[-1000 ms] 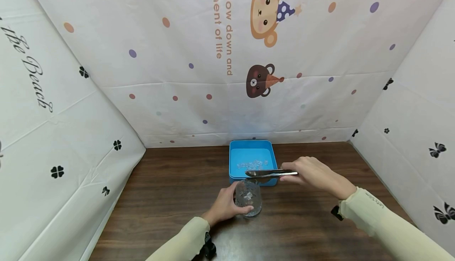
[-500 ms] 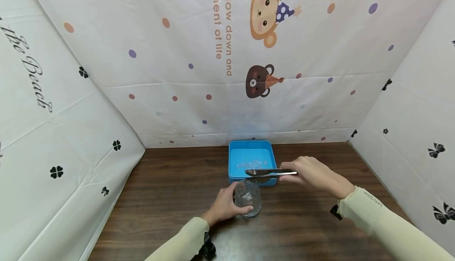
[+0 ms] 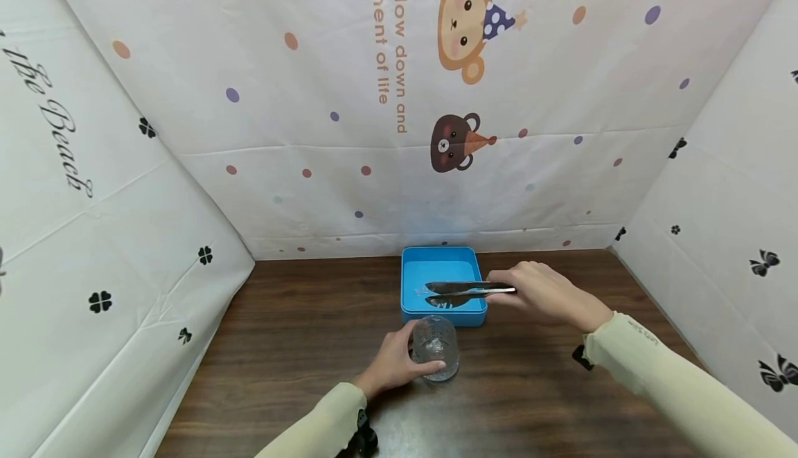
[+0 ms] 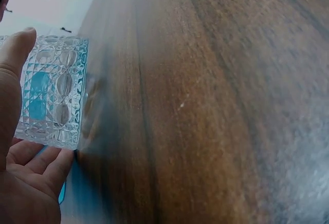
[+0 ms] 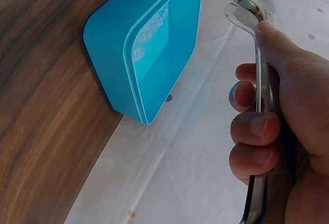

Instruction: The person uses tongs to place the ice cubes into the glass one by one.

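Note:
My left hand [image 3: 393, 359] is wrapped round a clear drinking glass [image 3: 441, 348] that stands on the table, thumb on the near side and fingers on the far side. In the left wrist view, the glass [image 4: 64, 85] shows a cut pattern of diamonds and ovals. My right hand [image 3: 541, 293] grips metal tongs [image 3: 461, 286], whose tips point left over the front part of a blue box [image 3: 464, 320]. Small clear pieces [image 5: 149, 31] lie on the floor of the box; the tongs partly hide them in the head view. In the right wrist view, the tong ends are apart.
The brown wooden table [image 3: 312, 347] carries the box just behind the glass. A white printed cloth [image 3: 349, 195] hangs close behind the box. More white cloth stands along the left [image 3: 149, 292] and right sides.
My right hand has moved the tongs away from the glass rim, back over the blue box, and their arms have spread a little. My left hand and the glass have stayed put.

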Motion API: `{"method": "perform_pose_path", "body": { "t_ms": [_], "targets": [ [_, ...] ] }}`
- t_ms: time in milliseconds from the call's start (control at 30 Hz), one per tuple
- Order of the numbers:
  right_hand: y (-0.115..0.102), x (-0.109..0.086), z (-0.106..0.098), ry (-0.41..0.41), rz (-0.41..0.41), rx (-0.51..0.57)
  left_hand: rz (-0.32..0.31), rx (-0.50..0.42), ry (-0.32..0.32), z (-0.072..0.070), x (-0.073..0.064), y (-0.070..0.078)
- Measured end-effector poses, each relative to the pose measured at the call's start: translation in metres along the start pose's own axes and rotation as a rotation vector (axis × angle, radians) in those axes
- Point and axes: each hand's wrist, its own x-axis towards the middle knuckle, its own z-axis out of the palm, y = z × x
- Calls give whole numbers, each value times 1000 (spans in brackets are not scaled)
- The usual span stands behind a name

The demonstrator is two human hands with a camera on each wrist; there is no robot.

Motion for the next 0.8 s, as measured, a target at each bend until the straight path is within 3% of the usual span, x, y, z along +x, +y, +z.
{"method": "perform_pose_path", "body": {
  "t_ms": [233, 467, 800],
  "targets": [
    [5, 11, 0, 12, 6, -20, 51, -7, 7, 0, 1, -1],
    [6, 22, -3, -17, 63, 9, 60, -2, 9, 0, 1, 0],
    [14, 42, -3, -27, 7, -12, 54, 37, 17, 2, 2, 2]
  ]
}}
